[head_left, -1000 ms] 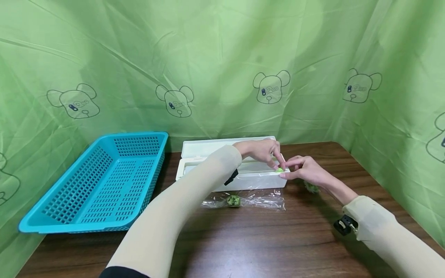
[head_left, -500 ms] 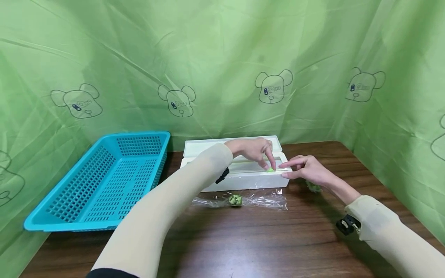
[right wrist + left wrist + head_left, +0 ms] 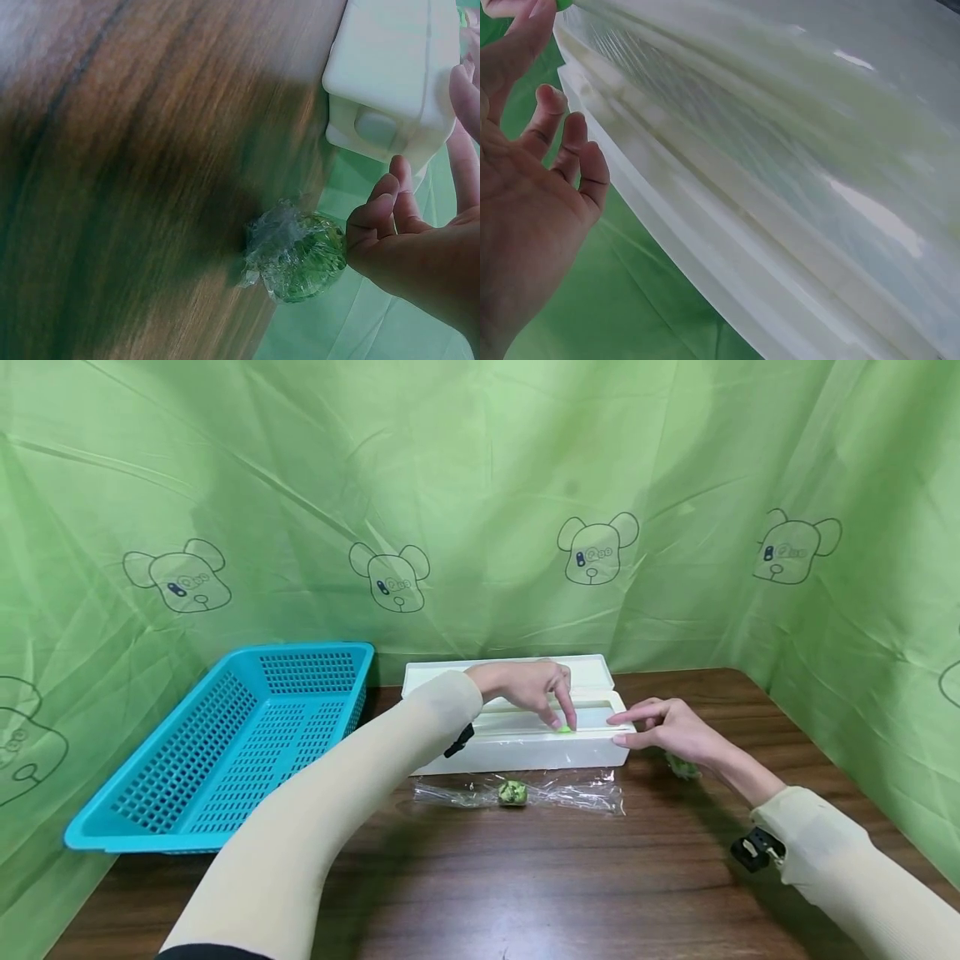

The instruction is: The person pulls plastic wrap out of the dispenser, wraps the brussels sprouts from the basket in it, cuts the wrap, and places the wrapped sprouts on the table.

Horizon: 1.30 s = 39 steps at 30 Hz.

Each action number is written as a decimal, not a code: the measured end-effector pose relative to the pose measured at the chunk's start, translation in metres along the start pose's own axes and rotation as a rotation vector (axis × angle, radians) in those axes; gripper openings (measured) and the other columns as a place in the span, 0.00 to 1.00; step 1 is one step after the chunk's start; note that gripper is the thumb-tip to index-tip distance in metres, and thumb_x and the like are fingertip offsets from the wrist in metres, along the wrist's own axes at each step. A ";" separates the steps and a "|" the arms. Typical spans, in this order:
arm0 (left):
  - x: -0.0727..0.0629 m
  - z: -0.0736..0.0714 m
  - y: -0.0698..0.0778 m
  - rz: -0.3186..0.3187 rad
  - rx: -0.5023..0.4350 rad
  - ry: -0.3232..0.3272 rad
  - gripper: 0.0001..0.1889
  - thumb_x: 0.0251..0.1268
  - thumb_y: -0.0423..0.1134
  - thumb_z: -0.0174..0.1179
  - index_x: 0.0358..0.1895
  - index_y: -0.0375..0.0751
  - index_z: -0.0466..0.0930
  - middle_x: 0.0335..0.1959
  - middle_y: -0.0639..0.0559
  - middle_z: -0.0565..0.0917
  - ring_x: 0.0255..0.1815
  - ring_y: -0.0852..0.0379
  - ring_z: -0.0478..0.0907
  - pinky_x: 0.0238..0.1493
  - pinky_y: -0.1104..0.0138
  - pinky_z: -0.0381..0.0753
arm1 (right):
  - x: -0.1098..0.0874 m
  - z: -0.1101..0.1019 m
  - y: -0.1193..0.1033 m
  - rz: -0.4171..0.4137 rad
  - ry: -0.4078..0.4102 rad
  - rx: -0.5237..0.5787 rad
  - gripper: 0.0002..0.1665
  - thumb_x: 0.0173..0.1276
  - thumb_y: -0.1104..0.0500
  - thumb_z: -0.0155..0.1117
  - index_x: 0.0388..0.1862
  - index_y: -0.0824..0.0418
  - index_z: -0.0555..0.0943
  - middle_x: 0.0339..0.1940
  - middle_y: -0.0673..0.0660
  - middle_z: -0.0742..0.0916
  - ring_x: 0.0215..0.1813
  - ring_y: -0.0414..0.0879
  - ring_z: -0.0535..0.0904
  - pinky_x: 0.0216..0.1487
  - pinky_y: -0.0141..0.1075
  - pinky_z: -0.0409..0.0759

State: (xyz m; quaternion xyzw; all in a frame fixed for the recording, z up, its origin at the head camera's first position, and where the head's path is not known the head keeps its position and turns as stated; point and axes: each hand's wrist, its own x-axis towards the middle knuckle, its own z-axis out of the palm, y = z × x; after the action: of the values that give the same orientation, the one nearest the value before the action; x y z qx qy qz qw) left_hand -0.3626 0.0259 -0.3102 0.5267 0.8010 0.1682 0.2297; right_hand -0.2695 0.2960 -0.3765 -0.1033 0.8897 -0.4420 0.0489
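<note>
A long white plastic wrap dispenser (image 3: 540, 755) lies with its lid (image 3: 517, 670) raised at the back. My left hand (image 3: 534, 685) pinches a small green slide cutter (image 3: 565, 729) on the dispenser's front rail, right of the middle. In the left wrist view, clear plastic wrap (image 3: 780, 150) spreads across the dispenser. My right hand (image 3: 671, 729) holds the dispenser's right end, thumb at the front corner and index finger on top. A wrapped green bundle (image 3: 300, 255) rests on the table below that hand.
In front of the dispenser lies another green bundle (image 3: 512, 793) in clear film with long twisted ends. A blue perforated basket (image 3: 82, 839) stands at the left. Green fabric (image 3: 480, 485) hangs behind the brown wooden table (image 3: 540, 877).
My left hand has slid the green cutter leftward along the rail from the right end. My right hand stays at the dispenser's right end. The view has shifted slightly.
</note>
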 end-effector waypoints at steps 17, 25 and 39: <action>-0.040 -0.004 -0.012 -0.053 -0.012 -0.002 0.10 0.62 0.31 0.74 0.45 0.45 0.94 0.44 0.44 0.78 0.53 0.43 0.72 0.58 0.63 0.71 | -0.004 -0.002 -0.004 -0.003 -0.013 -0.008 0.27 0.64 0.50 0.81 0.60 0.60 0.89 0.45 0.59 0.80 0.47 0.52 0.70 0.49 0.40 0.71; -0.057 -0.007 -0.016 -0.085 0.006 -0.017 0.09 0.62 0.31 0.75 0.44 0.46 0.94 0.43 0.47 0.78 0.52 0.45 0.73 0.54 0.67 0.70 | -0.005 -0.003 -0.004 -0.013 -0.016 -0.021 0.27 0.65 0.50 0.80 0.60 0.60 0.88 0.44 0.62 0.79 0.47 0.51 0.70 0.50 0.41 0.70; -0.095 -0.013 -0.025 -0.143 0.021 -0.045 0.09 0.60 0.30 0.75 0.42 0.46 0.95 0.43 0.50 0.78 0.52 0.44 0.74 0.54 0.65 0.71 | -0.004 -0.002 -0.004 -0.028 -0.021 -0.046 0.27 0.65 0.50 0.80 0.60 0.60 0.88 0.42 0.59 0.79 0.45 0.49 0.70 0.45 0.38 0.71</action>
State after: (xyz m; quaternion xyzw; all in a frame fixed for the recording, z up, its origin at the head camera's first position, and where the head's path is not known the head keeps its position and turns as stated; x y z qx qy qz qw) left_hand -0.3567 -0.0718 -0.2945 0.4742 0.8329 0.1309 0.2536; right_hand -0.2657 0.2962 -0.3717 -0.1216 0.8974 -0.4211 0.0498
